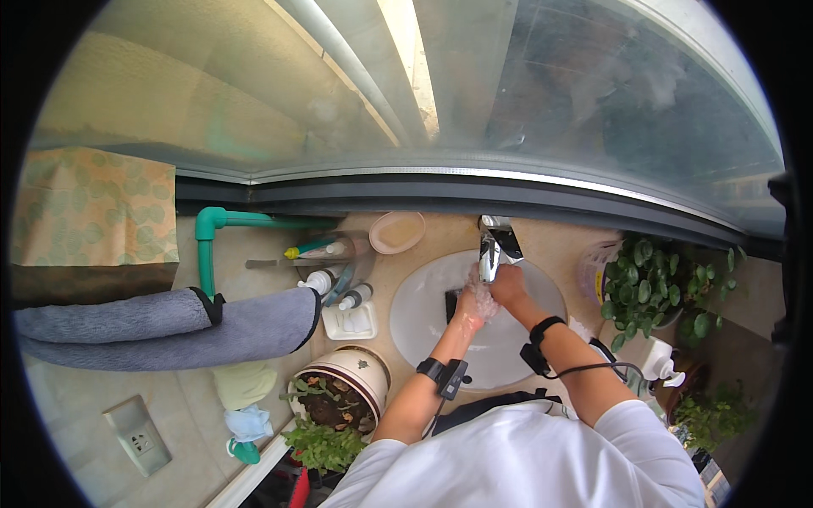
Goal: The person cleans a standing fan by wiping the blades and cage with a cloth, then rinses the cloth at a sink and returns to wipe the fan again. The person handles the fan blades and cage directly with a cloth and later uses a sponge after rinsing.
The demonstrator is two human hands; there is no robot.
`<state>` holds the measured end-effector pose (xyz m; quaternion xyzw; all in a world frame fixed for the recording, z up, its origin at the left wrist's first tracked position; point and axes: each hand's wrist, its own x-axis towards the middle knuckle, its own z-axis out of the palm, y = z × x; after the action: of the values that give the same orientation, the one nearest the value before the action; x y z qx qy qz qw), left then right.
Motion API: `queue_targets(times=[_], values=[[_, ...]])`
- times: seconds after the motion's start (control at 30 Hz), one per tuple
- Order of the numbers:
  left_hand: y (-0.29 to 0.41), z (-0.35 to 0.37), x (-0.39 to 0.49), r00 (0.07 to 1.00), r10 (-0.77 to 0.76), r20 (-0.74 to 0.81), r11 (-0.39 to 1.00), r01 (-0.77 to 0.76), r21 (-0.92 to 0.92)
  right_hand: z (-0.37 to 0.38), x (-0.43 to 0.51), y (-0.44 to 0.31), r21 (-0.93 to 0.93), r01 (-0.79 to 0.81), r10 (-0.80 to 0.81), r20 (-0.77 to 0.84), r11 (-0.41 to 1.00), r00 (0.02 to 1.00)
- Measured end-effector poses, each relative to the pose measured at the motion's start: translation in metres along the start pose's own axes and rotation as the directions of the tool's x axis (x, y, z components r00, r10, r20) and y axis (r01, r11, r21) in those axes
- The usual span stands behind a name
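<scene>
Both hands are over a white oval washbasin (413, 317), beneath a chrome faucet (488, 257). Running water splashes over my left hand (469, 306). Beside its outer edge is a dark, flat-looking object (451, 305), partly hidden; I cannot tell whether the hand grips it. My right hand (507, 284) is just right of the faucet spout, fingers curled and largely out of sight. Whether it holds anything is hidden. Black straps with small devices circle both wrists or forearms, the left one (452, 379) and the right one (537, 359), with cables attached.
A pink soap dish (397, 232), a white dish (350, 320) and a holder with tubes and bottles (336, 260) stand left of the basin. Nearer is a potted plant (340, 394). A grey towel (254, 330) hangs on a green pipe (206, 254). Rightward are leafy plants (645, 286) and a pump bottle (657, 359).
</scene>
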<state>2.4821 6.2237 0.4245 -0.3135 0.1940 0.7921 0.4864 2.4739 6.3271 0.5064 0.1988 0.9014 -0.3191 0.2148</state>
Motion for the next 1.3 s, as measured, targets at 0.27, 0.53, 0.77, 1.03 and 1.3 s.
queue_targets(times=[0.27,0.53,0.77,1.03,1.3], values=[[0.01,-0.005,-0.006,0.916,0.009,0.401,0.999,0.008,-0.04,0.037,-0.008,-0.003,0.245,0.218,-0.166,-0.215,0.945,0.962],[0.02,0.0,-0.028,0.959,0.041,-0.28,0.998,-0.024,0.063,0.042,0.029,0.045,0.5,0.164,-0.102,-0.149,0.85,0.984],[0.014,-0.037,-0.006,0.983,0.165,0.081,0.986,-0.163,-0.033,0.018,-0.05,-0.015,0.478,0.447,-0.504,-0.009,0.756,0.864],[0.001,-0.041,0.007,0.998,-0.063,0.001,0.994,0.063,0.086,0.017,-0.011,-0.003,0.184,0.033,0.01,-0.23,0.982,0.973],[0.005,-0.016,0.013,0.994,-0.085,0.063,0.984,0.094,-0.149,0.012,0.014,0.021,-0.047,-0.019,0.005,-0.285,0.999,0.959]])
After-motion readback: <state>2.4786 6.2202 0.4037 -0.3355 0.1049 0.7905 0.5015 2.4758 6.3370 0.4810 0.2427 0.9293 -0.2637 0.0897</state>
